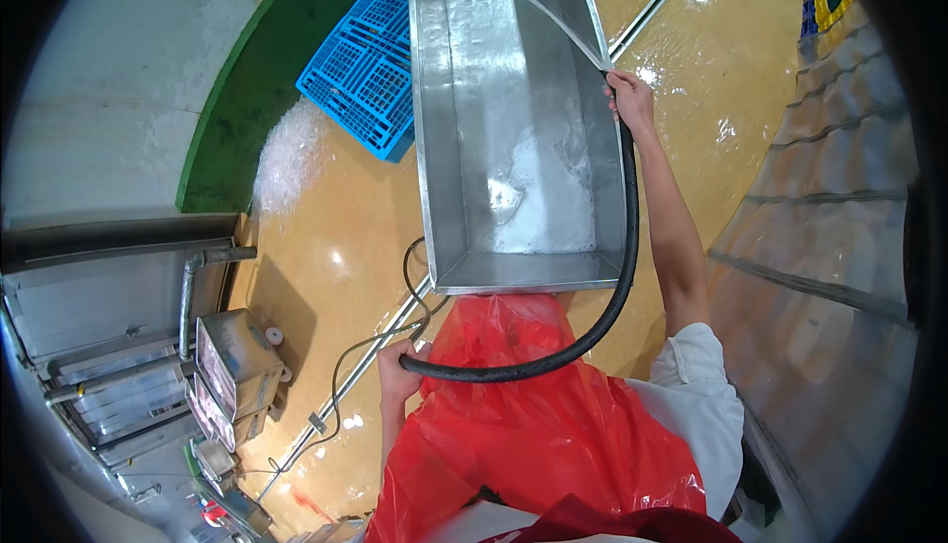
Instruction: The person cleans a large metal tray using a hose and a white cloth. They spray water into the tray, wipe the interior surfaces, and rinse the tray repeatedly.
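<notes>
A thick black rubber hose (533,371) loops across the front of my red plastic apron (563,439). Near its outlet my right hand (633,102) grips it at the right rim of a long stainless-steel trough (481,84). A jet of water (559,21) leaves that end and crosses to the trough's far left. Shallow foamy water (544,210) lies on the trough's bottom towards me. My left hand (400,373) holds the hose lower down, left of the apron; the hose beyond that hand cannot be seen.
A blue plastic pallet (363,69) lies left of the trough, beside a heap of crushed ice (289,158). Thin cable (337,380) trails over the wet floor (355,247) and a drain channel (370,354). A plastic strip curtain (822,247) hangs at right; a wheeled metal cart (241,373) stands at left.
</notes>
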{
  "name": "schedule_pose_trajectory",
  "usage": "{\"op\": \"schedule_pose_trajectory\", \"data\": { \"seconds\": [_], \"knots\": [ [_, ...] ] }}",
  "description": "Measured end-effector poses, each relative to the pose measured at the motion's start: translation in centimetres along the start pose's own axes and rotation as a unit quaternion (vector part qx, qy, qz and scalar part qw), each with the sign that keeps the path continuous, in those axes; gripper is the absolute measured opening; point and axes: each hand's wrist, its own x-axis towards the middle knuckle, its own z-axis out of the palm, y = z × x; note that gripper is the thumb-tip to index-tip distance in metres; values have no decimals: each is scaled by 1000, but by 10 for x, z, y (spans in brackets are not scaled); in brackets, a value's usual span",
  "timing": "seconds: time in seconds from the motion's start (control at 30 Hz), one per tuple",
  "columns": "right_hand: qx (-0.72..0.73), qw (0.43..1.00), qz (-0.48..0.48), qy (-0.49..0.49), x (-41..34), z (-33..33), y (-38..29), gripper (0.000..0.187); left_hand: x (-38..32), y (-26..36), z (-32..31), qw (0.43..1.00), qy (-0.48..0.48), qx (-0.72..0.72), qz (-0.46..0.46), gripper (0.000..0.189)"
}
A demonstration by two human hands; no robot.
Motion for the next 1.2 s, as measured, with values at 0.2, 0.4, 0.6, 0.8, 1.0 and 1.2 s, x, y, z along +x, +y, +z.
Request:
{"op": "schedule_pose_trajectory", "data": {
  "seconds": [0.2,0.4,0.6,0.8,1.0,1.2],
  "knots": [
    [4,999,-27,19,1,-8,-16,26,0,-1,-2,1000,1,2,18,46],
    [-10,999,-42,32,0,-13,-33,27,1,-5,-3,1000,-4,-5,7,47],
    [-3,996,-85,37,-4,-13,-48,27,0,-9,-4,1000,-11,3,20,47],
    [-36,996,-78,24,-8,-12,-52,26,-1,-9,-3,1000,-16,5,21,47],
    [-47,995,-88,16,-2,-12,-39,26,-2,-14,-4,1000,-20,8,21,47],
    [-75,995,-66,-26,-11,-5,-16,27,-3,-14,-5,999,-28,4,17,45]
  ]
}}
